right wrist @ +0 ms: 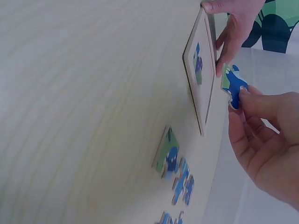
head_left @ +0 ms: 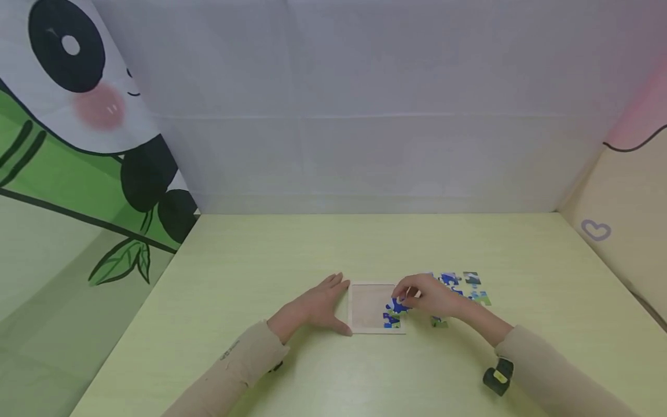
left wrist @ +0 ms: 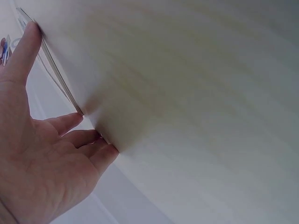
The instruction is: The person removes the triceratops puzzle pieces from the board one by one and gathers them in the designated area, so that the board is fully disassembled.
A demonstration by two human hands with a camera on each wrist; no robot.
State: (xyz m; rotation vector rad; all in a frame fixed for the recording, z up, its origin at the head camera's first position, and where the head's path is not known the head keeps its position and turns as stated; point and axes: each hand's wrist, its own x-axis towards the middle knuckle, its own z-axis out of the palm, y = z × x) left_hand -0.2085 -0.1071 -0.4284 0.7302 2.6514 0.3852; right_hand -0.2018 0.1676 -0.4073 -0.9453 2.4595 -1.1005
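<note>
A shallow puzzle frame with a pale wooden base lies flat on the table. One blue-and-green jigsaw piece sits inside it near its lower right corner. My left hand is spread along the frame's left side, thumb and a fingertip touching the edge; the left wrist view shows the fingers nearly straight. My right hand pinches another blue-and-green puzzle piece between thumb and fingers, above the frame's right part. The frame's right edge is partly hidden by this hand in the head view.
Several loose puzzle pieces lie to the right of the frame, some hidden behind the right hand and forearm. Another loose piece lies nearer the front. A pale curtain hangs along the table's far edge.
</note>
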